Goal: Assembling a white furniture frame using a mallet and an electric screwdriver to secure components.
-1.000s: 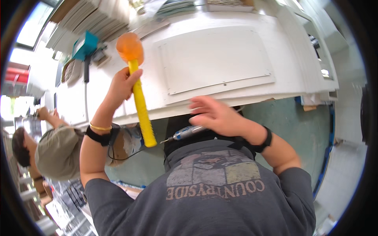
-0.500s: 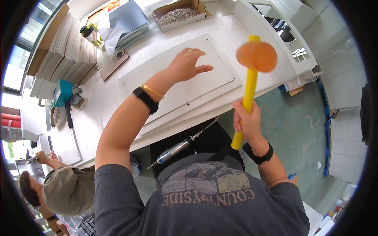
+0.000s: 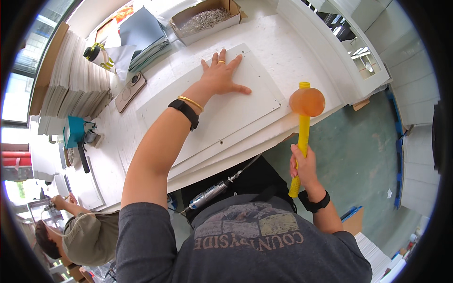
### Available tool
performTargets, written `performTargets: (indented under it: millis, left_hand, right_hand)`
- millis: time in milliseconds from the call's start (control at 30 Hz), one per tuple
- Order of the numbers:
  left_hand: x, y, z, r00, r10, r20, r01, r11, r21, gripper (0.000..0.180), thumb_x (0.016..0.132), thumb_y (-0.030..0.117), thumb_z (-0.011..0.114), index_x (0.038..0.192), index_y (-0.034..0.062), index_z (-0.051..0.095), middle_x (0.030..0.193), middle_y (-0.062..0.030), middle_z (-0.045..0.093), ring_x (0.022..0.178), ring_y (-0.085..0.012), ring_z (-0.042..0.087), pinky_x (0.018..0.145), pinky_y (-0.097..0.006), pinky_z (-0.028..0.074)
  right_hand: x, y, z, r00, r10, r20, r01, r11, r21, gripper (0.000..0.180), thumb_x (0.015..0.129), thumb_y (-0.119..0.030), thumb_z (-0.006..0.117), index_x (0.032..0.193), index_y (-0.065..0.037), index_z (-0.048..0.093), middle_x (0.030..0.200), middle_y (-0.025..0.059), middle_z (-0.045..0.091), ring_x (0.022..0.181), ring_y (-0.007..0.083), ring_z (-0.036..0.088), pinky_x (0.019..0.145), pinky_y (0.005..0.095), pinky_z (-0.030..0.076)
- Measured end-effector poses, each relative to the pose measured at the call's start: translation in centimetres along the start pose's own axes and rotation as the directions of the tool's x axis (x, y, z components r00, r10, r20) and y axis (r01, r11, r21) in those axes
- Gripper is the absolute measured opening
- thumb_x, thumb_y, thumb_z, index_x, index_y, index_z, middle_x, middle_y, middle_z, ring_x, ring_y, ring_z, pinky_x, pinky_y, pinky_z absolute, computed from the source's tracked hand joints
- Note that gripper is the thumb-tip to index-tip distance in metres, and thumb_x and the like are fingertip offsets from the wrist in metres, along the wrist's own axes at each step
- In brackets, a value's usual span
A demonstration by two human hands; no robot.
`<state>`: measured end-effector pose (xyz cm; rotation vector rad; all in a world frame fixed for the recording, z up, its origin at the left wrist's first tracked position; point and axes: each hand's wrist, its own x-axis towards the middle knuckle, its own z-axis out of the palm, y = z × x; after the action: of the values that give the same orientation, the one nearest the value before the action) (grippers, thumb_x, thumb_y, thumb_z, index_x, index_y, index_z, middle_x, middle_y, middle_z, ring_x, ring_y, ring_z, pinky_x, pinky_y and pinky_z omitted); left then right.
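Left hand (image 3: 221, 75) lies flat with fingers spread on the white panel (image 3: 207, 111), apparently pinning it to the white surface (image 3: 283, 42) so it cannot shift. Right hand (image 3: 304, 165) is wrapped around the yellow handle of the mallet (image 3: 303, 127), its orange head raised upright beside the panel's near edge.

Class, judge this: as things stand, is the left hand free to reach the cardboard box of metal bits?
Probably yes: the left hand lies flat and empty on the white panel, with only bare tabletop before the cardboard box.
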<state>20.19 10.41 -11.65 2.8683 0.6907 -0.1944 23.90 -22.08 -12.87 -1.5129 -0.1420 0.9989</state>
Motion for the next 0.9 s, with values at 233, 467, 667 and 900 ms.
performTargets:
  millis: [233,467,667,900]
  left_hand:
    - [0.0,0.2,-0.6,1.000,-0.015,-0.008,0.015,1.000,0.022,0.116,0.046,0.074,0.067,0.140,0.0195,0.026,0.141,-0.0265,0.019,0.131,-0.0428,0.017,0.101,-0.061,0.016]
    - [0.4,-0.1,-0.6,0.999,0.037,-0.023,-0.036,0.999,0.023,0.109,0.049,0.071,0.069,0.137,0.0185,0.032,0.139,-0.0259,0.023,0.127,-0.0426,0.024,0.101,-0.054,0.024]
    - [0.4,-0.2,-0.3,0.996,0.034,-0.079,-0.033,0.999,0.019,0.103,0.052,0.064,0.072,0.136,0.0186,0.033,0.138,-0.0258,0.025,0.127,-0.0430,0.026,0.100,-0.052,0.025]
    - [0.7,-0.4,0.1,0.997,0.035,-0.074,-0.029,0.997,0.076,0.107,0.050,0.072,0.068,0.137,0.0209,0.032,0.138,-0.0256,0.026,0.127,-0.0434,0.025,0.099,-0.055,0.026]
  right_hand:
    - [0.7,-0.8,-1.3,0.995,0.078,0.067,-0.069,0.990,-0.119,0.027,0.089,-0.026,0.053,0.076,-0.006,0.040,0.047,-0.0006,0.037,0.030,0.0077,0.035,0.029,0.0232,0.030]
    - [0.4,-0.6,-1.7,0.993,0.087,0.081,-0.072,0.982,-0.173,0.029,0.089,-0.028,0.054,0.078,-0.006,0.039,0.046,-0.0007,0.039,0.030,0.0078,0.037,0.029,0.0232,0.031]
    - [0.3,-1.3,-1.4,0.999,0.046,0.026,-0.038,0.961,-0.275,0.030,0.090,-0.031,0.052,0.079,-0.006,0.041,0.047,-0.0007,0.041,0.032,0.0074,0.039,0.031,0.0223,0.032]
    - [-0.8,-1.0,-1.0,0.987,-0.111,0.116,0.133,0.970,-0.203,0.035,0.092,-0.038,0.043,0.079,-0.006,0.042,0.048,-0.0007,0.042,0.035,0.0067,0.039,0.034,0.0212,0.033]
